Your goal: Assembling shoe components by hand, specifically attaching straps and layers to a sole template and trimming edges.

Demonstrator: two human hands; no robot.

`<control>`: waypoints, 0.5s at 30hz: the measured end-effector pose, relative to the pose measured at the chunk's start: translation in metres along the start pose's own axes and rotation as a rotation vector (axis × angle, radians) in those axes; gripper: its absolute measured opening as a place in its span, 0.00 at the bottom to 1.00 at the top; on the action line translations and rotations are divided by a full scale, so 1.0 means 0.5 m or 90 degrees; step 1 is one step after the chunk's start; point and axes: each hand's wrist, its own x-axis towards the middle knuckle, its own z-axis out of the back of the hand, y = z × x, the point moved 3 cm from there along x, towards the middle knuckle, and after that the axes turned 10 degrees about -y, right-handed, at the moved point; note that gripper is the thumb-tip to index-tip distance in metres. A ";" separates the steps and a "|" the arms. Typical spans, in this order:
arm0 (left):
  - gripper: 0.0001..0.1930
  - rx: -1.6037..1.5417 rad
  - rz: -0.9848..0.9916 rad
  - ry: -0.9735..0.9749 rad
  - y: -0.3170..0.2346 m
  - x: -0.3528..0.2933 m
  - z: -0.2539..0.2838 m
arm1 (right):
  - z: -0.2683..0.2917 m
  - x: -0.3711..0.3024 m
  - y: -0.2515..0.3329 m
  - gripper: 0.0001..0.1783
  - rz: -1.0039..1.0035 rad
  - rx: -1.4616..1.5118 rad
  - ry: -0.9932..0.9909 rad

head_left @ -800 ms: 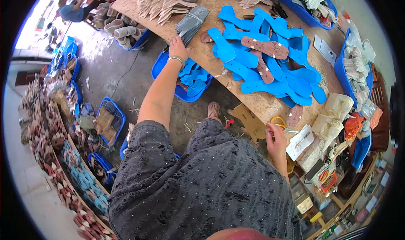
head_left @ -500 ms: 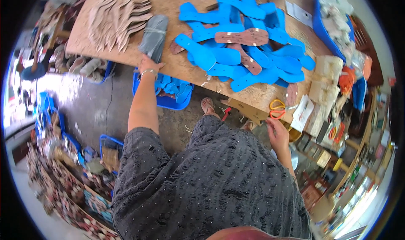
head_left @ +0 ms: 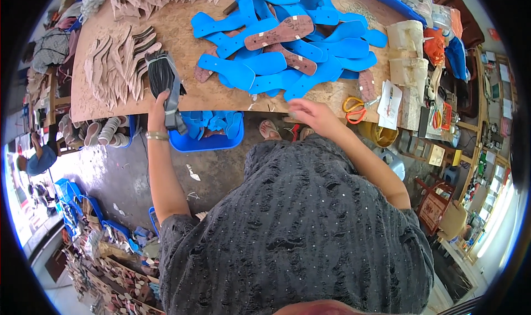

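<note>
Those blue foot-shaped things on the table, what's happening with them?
The blue sole-shaped pieces lie in a messy heap on the table, with brown ones among them. The person's left hand holds a dark bundle at the table's edge. The right hand is near the heap, seemingly empty. Scissors lie off to the right.

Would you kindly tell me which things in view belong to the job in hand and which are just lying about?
Likely in use:
- dark bundle, held in the left hand
- blue sole-shaped pieces, near the right hand, which looks empty

Apparently just lying about:
- scissors
- white sheet
- blue tub
</note>
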 end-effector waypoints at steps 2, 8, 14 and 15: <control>0.17 -0.024 -0.007 0.061 -0.010 -0.091 -0.036 | -0.034 0.039 0.001 0.25 -0.009 0.111 0.041; 0.28 0.246 -0.403 0.132 -0.049 -0.382 -0.209 | -0.103 0.103 0.036 0.42 -0.174 0.617 0.101; 0.37 0.564 -0.578 0.113 -0.026 -0.529 -0.389 | 0.002 0.061 0.009 0.32 -0.037 0.850 0.036; 0.38 0.536 -0.585 0.160 -0.022 -0.544 -0.410 | 0.023 0.050 -0.012 0.32 -0.036 0.851 0.038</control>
